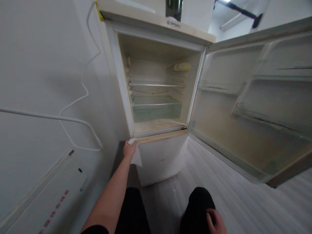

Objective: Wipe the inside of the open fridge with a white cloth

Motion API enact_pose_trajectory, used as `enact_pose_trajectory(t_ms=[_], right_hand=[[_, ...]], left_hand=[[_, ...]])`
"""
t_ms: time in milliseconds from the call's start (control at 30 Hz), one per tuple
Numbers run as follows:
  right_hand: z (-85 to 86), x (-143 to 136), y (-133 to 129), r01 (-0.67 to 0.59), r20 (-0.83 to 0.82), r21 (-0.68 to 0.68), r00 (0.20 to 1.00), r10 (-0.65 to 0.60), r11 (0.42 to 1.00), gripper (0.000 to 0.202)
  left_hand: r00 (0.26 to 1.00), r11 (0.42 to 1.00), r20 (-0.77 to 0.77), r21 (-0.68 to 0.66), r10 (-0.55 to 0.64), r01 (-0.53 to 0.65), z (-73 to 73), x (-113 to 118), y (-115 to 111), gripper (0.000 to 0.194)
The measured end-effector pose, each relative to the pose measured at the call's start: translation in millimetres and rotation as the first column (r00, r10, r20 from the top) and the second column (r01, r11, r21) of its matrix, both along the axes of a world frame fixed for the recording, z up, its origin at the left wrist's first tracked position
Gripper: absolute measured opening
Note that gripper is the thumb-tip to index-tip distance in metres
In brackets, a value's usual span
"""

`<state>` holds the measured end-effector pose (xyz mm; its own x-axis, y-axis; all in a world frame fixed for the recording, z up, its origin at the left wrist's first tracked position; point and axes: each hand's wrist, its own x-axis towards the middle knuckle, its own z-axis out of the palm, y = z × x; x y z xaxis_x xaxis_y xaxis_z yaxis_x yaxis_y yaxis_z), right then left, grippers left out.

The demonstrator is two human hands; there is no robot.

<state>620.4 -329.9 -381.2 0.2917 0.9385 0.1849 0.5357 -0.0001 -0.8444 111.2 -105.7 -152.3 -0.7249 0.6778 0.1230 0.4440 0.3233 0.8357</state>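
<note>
Pinched between the thumb and fingers of the left hand (130, 149): a crumpled white tissue (136, 158), located at the left end of the tan ledge (162, 136) between refrigerator compartment (156, 70) and lower door (161, 154). Loose part of the tissue hanging down and slightly right from the grip, over the lower door's upper left corner — long axis roughly upright, crosswise to the ledge, with most of the ledge to the right of the grip. Nearer to both, the left hand; well apart, by the right knee (198, 204), the right hand (216, 221), partly cropped, grip impossible to tell. Inside the refrigerator compartment: a shelf (157, 84) across the middle, a greenish translucent crisper drawer (157, 111) toward the bottom edge, a cream lamp cover (182, 67) near the upper right corner. Swung wide from the right edge: the refrigerator door (212, 130), with clear bins (216, 87) along the inner face.
</note>
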Motion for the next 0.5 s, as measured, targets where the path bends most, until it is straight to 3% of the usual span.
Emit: enact_pose_trajectory(t_ms=[100,200,333,433,500], right_hand=[[7.7,7,14,0.020,0.069,0.003,0.997,-0.020,1.000,0.040],[4.2,13,27,0.010,0.129,-0.005,0.992,-0.009,1.000,0.039],[0.9,15,41,-0.033,0.194,-0.002,0.980,0.032,0.999,0.040],[10.8,4,42,-0.076,0.222,0.041,0.973,0.065,0.996,0.039],[21.3,-12,33,-0.159,0.193,0.045,0.970,0.148,0.986,0.040]], left_hand=[[0.998,0.998,-0.035,0.048,0.045,-0.044,-6.8,15,-19,0.034],[0.996,0.992,-0.073,0.118,0.054,-0.045,-25.4,38,-64,0.032],[0.996,0.970,-0.055,0.233,-0.063,0.074,-64.1,72,-139,0.036],[0.972,0.924,0.085,0.337,-0.220,0.179,-95.6,96,-184,0.032],[0.906,0.912,0.241,0.311,-0.349,0.268,-114.8,115,-203,0.028]])
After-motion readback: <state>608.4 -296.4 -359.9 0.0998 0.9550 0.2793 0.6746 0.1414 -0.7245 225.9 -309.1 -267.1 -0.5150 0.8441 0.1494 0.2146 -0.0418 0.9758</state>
